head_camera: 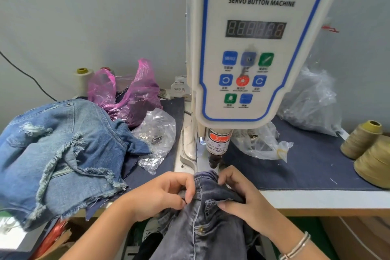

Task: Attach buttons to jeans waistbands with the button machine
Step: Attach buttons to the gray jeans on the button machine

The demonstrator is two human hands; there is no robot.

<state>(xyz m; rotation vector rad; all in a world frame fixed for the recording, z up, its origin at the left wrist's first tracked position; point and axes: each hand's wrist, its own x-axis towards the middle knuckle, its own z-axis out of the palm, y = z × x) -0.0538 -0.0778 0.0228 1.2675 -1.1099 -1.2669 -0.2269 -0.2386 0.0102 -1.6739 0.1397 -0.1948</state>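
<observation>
Grey jeans point(202, 224) at table front edge, waistband point(207, 183) pushed up just below punch head point(215, 154) of servo button machine point(253, 48). Left hand point(162, 194) on waistband's left side, fingers curled, pinching fabric. Right hand point(238, 192) on right side, fingers curled over folded edge, thumb underneath, gripping denim. Silver bracelet point(297, 247) on right wrist. Pile of frayed blue denim point(59, 150) at left. Clear bag of metal buttons point(155, 139) beside it, pink plastic bag point(128, 95) behind. Thread cones point(367, 150) at far right on dark blue table cover point(306, 167).
</observation>
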